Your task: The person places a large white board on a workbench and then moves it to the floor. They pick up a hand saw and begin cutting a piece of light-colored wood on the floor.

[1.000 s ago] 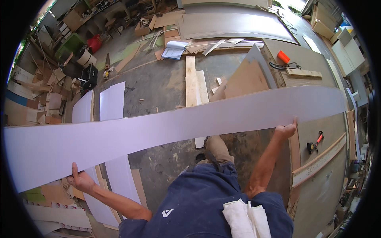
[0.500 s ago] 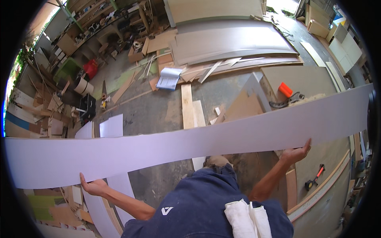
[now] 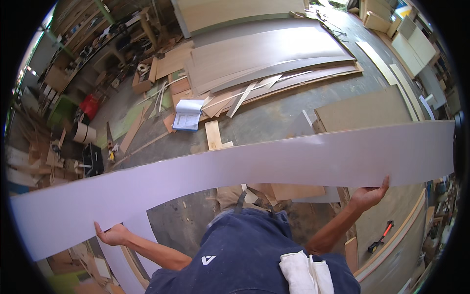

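A long, narrow white board (image 3: 274, 161) spans almost the whole width of the view in front of my body. Near its left end, my left hand (image 3: 113, 235) grips the lower edge, thumb up against the near face. Toward the right end, my right hand (image 3: 369, 197) holds the same edge in a similar way. The fingers of both hands are mostly hidden beneath or behind the board. Its left end sits lower in the view than its right.
Large stacked sheets (image 3: 274, 49) lie on the floor ahead, beside an open book (image 3: 187, 116). At right, a tool with an orange handle (image 3: 387, 229) rests on a brownish panel (image 3: 367, 108). Wood offcuts (image 3: 147, 115) and a red bag (image 3: 89, 106) are at left.
The board has swung over the floor: its left part came nearer me, and it now covers the orange object on the brown panel. Both hands keep their hold. My view has shifted rightward.
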Demonstrator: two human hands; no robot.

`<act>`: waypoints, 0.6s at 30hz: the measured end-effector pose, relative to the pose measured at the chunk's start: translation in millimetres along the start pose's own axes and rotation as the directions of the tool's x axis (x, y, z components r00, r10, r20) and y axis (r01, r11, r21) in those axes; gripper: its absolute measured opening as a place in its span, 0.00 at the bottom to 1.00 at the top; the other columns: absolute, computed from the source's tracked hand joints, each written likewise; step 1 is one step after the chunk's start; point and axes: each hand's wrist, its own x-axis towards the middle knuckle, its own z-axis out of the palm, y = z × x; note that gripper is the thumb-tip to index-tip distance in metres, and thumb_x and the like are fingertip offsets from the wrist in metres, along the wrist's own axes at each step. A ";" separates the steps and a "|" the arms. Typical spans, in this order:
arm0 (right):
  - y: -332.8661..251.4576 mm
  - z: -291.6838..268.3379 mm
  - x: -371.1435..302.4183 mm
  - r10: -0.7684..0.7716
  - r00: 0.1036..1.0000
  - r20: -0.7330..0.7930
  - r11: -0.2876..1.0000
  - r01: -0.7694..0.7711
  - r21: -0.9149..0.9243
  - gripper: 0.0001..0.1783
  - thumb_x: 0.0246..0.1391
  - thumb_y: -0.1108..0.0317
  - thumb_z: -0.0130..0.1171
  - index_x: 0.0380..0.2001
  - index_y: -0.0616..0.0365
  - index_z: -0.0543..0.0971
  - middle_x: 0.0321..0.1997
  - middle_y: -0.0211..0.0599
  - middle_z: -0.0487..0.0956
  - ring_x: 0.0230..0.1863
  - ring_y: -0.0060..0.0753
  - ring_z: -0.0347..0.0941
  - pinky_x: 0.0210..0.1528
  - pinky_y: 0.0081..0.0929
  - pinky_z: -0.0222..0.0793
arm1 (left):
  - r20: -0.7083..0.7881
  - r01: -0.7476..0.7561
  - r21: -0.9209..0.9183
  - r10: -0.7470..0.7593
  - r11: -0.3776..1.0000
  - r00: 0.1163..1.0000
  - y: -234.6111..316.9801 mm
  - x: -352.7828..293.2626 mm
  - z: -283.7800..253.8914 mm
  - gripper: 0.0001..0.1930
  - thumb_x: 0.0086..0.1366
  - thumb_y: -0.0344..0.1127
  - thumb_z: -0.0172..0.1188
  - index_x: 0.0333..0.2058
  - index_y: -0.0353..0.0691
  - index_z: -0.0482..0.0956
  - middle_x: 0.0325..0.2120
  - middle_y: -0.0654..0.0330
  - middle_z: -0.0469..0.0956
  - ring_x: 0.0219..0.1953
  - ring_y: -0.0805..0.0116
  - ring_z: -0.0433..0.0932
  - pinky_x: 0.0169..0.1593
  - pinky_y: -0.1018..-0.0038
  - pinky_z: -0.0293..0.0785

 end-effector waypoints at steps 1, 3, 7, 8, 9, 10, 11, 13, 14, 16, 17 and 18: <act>12.7 8.2 3.5 0.000 1.000 -0.005 1.000 0.000 -0.003 0.27 0.58 0.61 0.58 0.57 0.65 0.69 0.57 0.41 0.72 0.58 0.41 0.68 0.62 0.38 0.62 | 0.034 0.019 -0.032 -0.018 0.999 0.999 -23.7 4.7 14.6 0.20 0.57 0.33 0.60 0.45 0.22 0.75 0.50 0.44 0.73 0.51 0.50 0.73 0.58 0.58 0.67; 39.3 27.3 10.7 -0.009 1.000 -0.013 1.000 0.009 0.000 0.27 0.58 0.60 0.57 0.57 0.64 0.69 0.58 0.40 0.72 0.59 0.40 0.67 0.62 0.38 0.62 | 0.070 0.040 -0.015 -0.038 0.999 0.997 -75.8 22.9 36.6 0.21 0.57 0.33 0.59 0.46 0.21 0.75 0.51 0.44 0.72 0.52 0.49 0.72 0.58 0.58 0.67; 91.0 93.7 16.7 -0.034 0.998 -0.056 0.999 0.036 0.037 0.27 0.59 0.58 0.56 0.56 0.64 0.69 0.59 0.40 0.71 0.59 0.39 0.66 0.62 0.39 0.61 | 0.097 0.056 0.022 -0.058 0.998 0.994 -191.7 35.4 123.9 0.22 0.57 0.34 0.59 0.46 0.20 0.75 0.50 0.44 0.73 0.51 0.48 0.73 0.59 0.57 0.66; 105.0 109.3 22.1 -0.067 0.995 -0.071 0.997 0.069 0.028 0.27 0.59 0.58 0.55 0.56 0.64 0.69 0.59 0.40 0.71 0.59 0.39 0.66 0.62 0.40 0.61 | 0.115 0.063 0.032 -0.067 0.997 0.991 -218.9 37.4 151.4 0.22 0.57 0.34 0.59 0.46 0.20 0.75 0.50 0.44 0.74 0.51 0.48 0.73 0.60 0.57 0.66; 116.8 124.6 28.0 -0.100 0.991 -0.086 0.995 0.102 0.018 0.27 0.59 0.58 0.55 0.57 0.64 0.69 0.59 0.41 0.71 0.59 0.39 0.66 0.62 0.40 0.61 | 0.147 0.067 0.033 -0.071 0.997 0.987 -249.6 39.3 181.4 0.20 0.58 0.33 0.59 0.44 0.22 0.77 0.48 0.44 0.75 0.51 0.50 0.74 0.59 0.58 0.68; 124.7 140.1 32.6 -0.144 0.985 -0.096 0.990 0.143 -0.017 0.27 0.59 0.58 0.55 0.57 0.63 0.69 0.59 0.41 0.71 0.59 0.39 0.66 0.62 0.39 0.60 | 0.235 -0.129 0.295 0.059 0.947 0.970 -274.6 42.9 201.7 0.19 0.58 0.33 0.59 0.44 0.22 0.77 0.48 0.44 0.75 0.51 0.50 0.74 0.59 0.58 0.68; 133.7 160.4 38.1 -0.193 0.977 -0.094 0.981 0.191 -0.032 0.27 0.58 0.58 0.55 0.57 0.63 0.69 0.59 0.41 0.71 0.59 0.39 0.66 0.63 0.39 0.60 | 0.340 -0.328 0.495 0.169 0.805 0.925 -301.7 45.3 222.3 0.19 0.58 0.33 0.59 0.44 0.23 0.78 0.48 0.44 0.75 0.51 0.51 0.74 0.59 0.58 0.69; 145.6 202.3 46.4 -0.250 0.965 -0.078 0.967 0.246 -0.058 0.28 0.59 0.58 0.55 0.57 0.64 0.69 0.59 0.42 0.70 0.59 0.39 0.65 0.63 0.39 0.59 | 0.406 -0.412 0.563 0.194 0.716 0.893 -366.5 51.7 274.5 0.18 0.59 0.33 0.58 0.43 0.24 0.79 0.47 0.45 0.75 0.50 0.52 0.74 0.58 0.59 0.70; 152.7 212.1 51.9 -0.284 0.952 -0.112 0.958 0.277 -0.071 0.27 0.59 0.58 0.55 0.56 0.65 0.69 0.59 0.42 0.70 0.59 0.38 0.65 0.63 0.39 0.59 | 0.380 -0.320 0.491 0.131 0.810 0.915 -398.6 59.1 295.1 0.17 0.60 0.33 0.58 0.42 0.24 0.79 0.47 0.45 0.75 0.50 0.52 0.75 0.58 0.59 0.70; 167.4 226.9 64.7 -0.342 0.921 -0.186 0.939 0.326 -0.113 0.26 0.60 0.57 0.54 0.55 0.66 0.70 0.59 0.42 0.71 0.59 0.38 0.66 0.63 0.39 0.59 | 0.355 -0.112 0.338 -0.017 0.934 0.935 -451.4 66.7 332.8 0.16 0.62 0.34 0.57 0.41 0.24 0.79 0.47 0.45 0.75 0.49 0.53 0.75 0.57 0.59 0.71; 172.2 232.1 64.6 -0.352 0.908 -0.228 0.934 0.327 -0.143 0.26 0.60 0.57 0.54 0.54 0.66 0.70 0.58 0.41 0.71 0.59 0.38 0.66 0.62 0.39 0.59 | 0.296 0.131 0.182 -0.181 0.975 0.938 -446.6 33.1 379.8 0.17 0.64 0.35 0.54 0.43 0.23 0.78 0.48 0.45 0.74 0.49 0.53 0.75 0.57 0.60 0.71; 172.3 240.0 66.3 -0.363 0.895 -0.260 0.930 0.331 -0.158 0.25 0.60 0.57 0.54 0.53 0.66 0.71 0.57 0.41 0.71 0.58 0.37 0.66 0.62 0.39 0.60 | 0.325 0.172 0.172 -0.221 0.970 0.919 -449.8 11.9 405.5 0.18 0.65 0.35 0.53 0.44 0.23 0.77 0.48 0.44 0.74 0.49 0.53 0.75 0.57 0.59 0.71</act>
